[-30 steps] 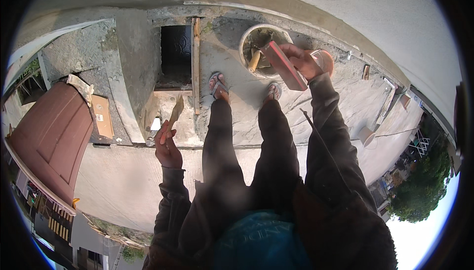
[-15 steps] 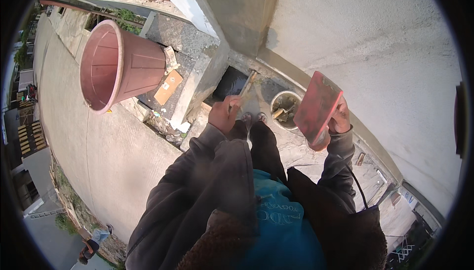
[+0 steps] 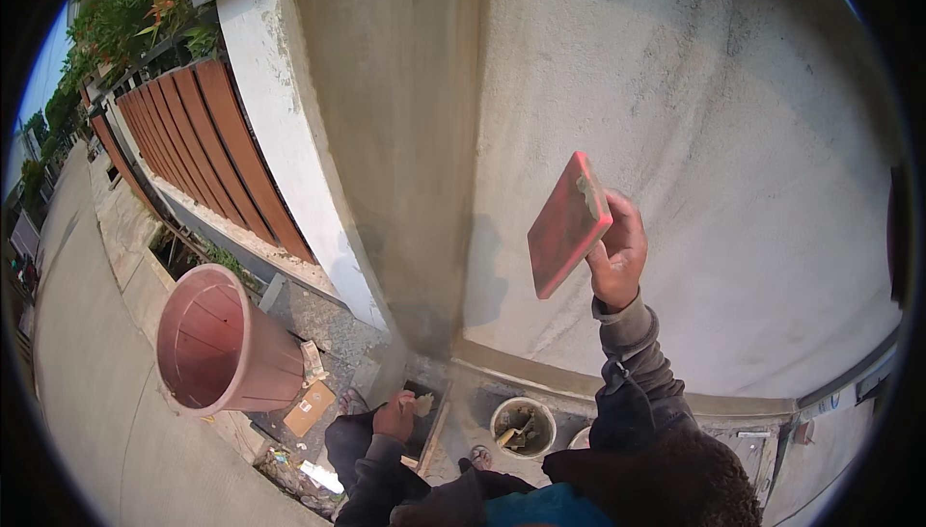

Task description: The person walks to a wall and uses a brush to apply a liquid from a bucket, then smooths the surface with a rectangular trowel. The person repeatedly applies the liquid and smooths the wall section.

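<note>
My right hand [image 3: 617, 255] is raised in front of a grey plastered wall [image 3: 733, 141] and grips a flat red rectangular float [image 3: 567, 224] by its back, the board tilted with a smear of mortar near its top edge. My left hand [image 3: 395, 418] hangs low by my knee, closed on a small tool with a lump of grey mortar [image 3: 422, 405] at its tip. A round bucket [image 3: 522, 427] holding mortar stands on the ground between my hands, next to my sandalled foot [image 3: 479, 456].
A large reddish-brown plastic pot [image 3: 224, 347] lies on its side at the left, beside a cardboard scrap [image 3: 309, 408]. A white pillar [image 3: 289, 141] and a brown slatted fence [image 3: 203, 141] run off to the left. A dark square opening [image 3: 424, 411] sits at the wall's foot.
My view has swung up from the ground to the wall. My right hand has lifted the red float from near the bucket to wall height; my left hand stays low.
</note>
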{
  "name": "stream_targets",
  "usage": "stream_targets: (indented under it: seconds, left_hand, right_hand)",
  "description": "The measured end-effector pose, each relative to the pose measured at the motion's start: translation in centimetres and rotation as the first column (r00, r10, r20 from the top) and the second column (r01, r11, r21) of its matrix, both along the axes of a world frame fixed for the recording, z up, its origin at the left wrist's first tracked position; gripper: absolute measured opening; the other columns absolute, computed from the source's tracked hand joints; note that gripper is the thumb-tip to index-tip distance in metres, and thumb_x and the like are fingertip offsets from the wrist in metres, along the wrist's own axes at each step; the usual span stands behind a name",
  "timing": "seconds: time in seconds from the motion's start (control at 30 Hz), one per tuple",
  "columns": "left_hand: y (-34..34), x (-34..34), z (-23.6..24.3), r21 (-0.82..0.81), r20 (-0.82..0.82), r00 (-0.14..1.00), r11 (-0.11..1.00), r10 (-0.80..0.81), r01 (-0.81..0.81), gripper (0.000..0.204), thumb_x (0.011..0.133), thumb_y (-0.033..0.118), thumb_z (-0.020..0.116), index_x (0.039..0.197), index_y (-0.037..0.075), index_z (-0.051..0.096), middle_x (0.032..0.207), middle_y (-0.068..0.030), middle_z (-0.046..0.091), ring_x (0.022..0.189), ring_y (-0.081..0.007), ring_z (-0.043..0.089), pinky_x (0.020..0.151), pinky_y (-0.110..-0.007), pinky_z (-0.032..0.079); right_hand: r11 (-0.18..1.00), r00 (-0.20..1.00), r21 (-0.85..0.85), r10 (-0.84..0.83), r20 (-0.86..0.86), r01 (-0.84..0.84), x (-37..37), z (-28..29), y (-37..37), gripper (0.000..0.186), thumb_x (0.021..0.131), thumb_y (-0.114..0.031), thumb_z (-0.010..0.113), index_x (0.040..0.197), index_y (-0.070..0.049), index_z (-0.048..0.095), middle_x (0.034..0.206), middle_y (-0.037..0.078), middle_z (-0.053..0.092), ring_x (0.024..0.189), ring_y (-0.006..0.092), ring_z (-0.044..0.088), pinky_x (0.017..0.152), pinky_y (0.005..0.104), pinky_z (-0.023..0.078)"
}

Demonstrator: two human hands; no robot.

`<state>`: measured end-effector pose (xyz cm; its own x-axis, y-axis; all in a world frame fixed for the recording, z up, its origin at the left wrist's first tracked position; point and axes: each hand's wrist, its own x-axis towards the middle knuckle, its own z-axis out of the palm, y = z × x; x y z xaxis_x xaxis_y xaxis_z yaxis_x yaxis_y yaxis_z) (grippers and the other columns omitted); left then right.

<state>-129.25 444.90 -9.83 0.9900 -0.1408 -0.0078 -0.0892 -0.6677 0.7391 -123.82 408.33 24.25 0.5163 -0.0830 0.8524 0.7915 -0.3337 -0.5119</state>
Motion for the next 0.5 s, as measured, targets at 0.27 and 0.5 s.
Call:
stream_targets:
  seconds: [0.27, 0.5]
  left_hand:
    - [6.6, 4.7, -5.3, -0.044, -0.01, 0.999, 0.998, 0.043, -0.043, 0.028, 0.093, 0.039, 0.056, 0.107, 0.018, 0.067, 0.09, -0.0163, 0.071, 0.086, -0.0407, 0.069, 0.076, -0.049, 0.053]
    - [7.5, 10.1, -4.0, -0.007, -0.176, 0.984, 1.0, 0.002, -0.003, 0.03, 0.094, 0.037, 0.056, 0.11, 0.012, 0.065, 0.098, -0.0148, 0.071, 0.098, -0.0372, 0.067, 0.088, -0.045, 0.05]
  right_hand:
    - [0.973, 0.891, -0.116, -0.133, 0.434, 0.201, 8.3, 15.9, 4.1, 0.038, 0.094, -0.007, 0.067, 0.131, -0.008, 0.06, 0.12, 0.007, 0.063, 0.111, 0.0185, 0.062, 0.083, 0.0324, 0.06]
    - [0.952, 0.856, -0.137, -0.175, 0.487, 0.272, 12.6, 23.6, 5.2, 0.038, 0.093, -0.006, 0.068, 0.13, -0.01, 0.064, 0.12, 0.006, 0.065, 0.106, 0.0152, 0.066, 0.075, 0.0277, 0.061]
